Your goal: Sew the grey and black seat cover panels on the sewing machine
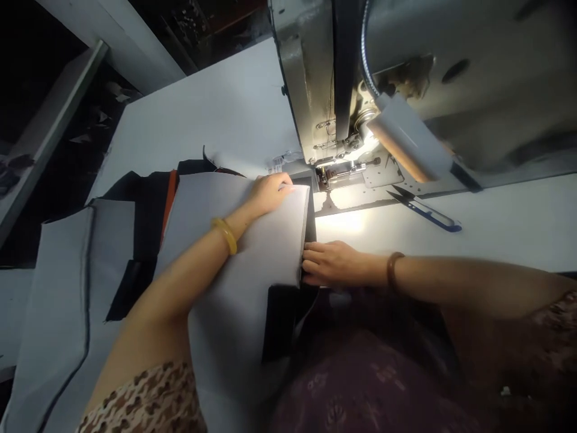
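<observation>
A grey fabric panel [252, 240] lies over black cloth [144, 210] on the white sewing table [216, 120]. My left hand [270, 192] rests on the panel's far right corner, fingers curled over its edge, just left of the presser foot [336, 173]. My right hand [331, 263] lies palm down with fingers together, fingertips pinching the panel's right edge near its front. A yellow bangle is on my left wrist and a brown one on my right. The sewing machine head [406, 72] stands above, its lamp lighting the needle plate.
Blue-handled thread snips [426, 210] lie on the table right of the needle plate. A second grey piece with dark stitching [63, 288] hangs at the left. An orange strip [169, 195] shows in the black cloth. A white shelf edge [49, 132] runs at far left.
</observation>
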`<state>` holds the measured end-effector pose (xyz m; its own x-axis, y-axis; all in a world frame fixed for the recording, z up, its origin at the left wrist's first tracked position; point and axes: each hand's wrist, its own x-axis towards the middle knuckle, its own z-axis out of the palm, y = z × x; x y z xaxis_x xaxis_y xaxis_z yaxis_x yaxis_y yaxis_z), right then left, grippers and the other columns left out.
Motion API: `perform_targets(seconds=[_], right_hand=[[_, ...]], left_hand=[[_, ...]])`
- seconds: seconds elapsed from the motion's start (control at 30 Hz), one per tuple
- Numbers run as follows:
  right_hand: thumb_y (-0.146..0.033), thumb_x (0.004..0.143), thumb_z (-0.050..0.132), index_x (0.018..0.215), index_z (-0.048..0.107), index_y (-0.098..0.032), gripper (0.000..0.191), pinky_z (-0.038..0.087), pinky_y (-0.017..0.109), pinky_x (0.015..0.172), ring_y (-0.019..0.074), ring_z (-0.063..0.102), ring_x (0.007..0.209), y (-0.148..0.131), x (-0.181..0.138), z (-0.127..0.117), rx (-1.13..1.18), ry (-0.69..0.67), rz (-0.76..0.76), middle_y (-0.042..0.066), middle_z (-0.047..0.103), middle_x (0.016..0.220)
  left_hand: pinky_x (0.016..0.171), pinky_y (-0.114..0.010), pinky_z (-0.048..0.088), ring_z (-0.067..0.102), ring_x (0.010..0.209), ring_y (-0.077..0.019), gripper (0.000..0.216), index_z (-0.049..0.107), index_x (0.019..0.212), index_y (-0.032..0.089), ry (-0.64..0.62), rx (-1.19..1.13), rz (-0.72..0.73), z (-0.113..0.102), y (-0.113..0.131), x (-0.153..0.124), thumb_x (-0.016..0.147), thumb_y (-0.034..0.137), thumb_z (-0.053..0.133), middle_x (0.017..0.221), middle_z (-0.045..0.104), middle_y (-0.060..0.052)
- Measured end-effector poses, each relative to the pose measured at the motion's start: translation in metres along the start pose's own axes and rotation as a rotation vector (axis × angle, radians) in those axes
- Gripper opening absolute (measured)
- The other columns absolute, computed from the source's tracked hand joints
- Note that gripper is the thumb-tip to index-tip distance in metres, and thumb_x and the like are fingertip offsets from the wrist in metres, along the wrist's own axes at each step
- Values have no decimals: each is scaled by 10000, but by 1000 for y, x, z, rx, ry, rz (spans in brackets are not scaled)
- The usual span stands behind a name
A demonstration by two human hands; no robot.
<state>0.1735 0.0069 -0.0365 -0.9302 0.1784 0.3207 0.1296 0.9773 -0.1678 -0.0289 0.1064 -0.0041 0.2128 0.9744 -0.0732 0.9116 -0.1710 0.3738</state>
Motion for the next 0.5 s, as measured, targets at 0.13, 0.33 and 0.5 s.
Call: perform_targets(seconds=[0.13,0.33,0.5], right_hand=[[-142,926,372,974,550,-179,188,233,240,416,93,375,546,-3,-3,-2,-213,165,-73,14,550,805],[-118,900,417,1031,584,-118,212,272,220,395,58,338,499,-6,-7,-5,-352,279,-102,78,609,1039],[-75,899,358,960,579,-123,234,242,236,396,59,361,489,-3,-8,-6,-292,197,-54,68,609,961]], left_hand=[[747,-277,421,556,745,-163,160,650,819,186,4,-13,-61,8,3,9,770,294,544,840,675,-13],[809,-286,440,596,853,-177,271,679,981,169,24,-84,-69,10,1,15,774,280,544,946,687,-30],[876,-288,446,606,929,-184,256,710,962,163,59,-113,-60,10,2,17,781,256,555,1018,694,-36]])
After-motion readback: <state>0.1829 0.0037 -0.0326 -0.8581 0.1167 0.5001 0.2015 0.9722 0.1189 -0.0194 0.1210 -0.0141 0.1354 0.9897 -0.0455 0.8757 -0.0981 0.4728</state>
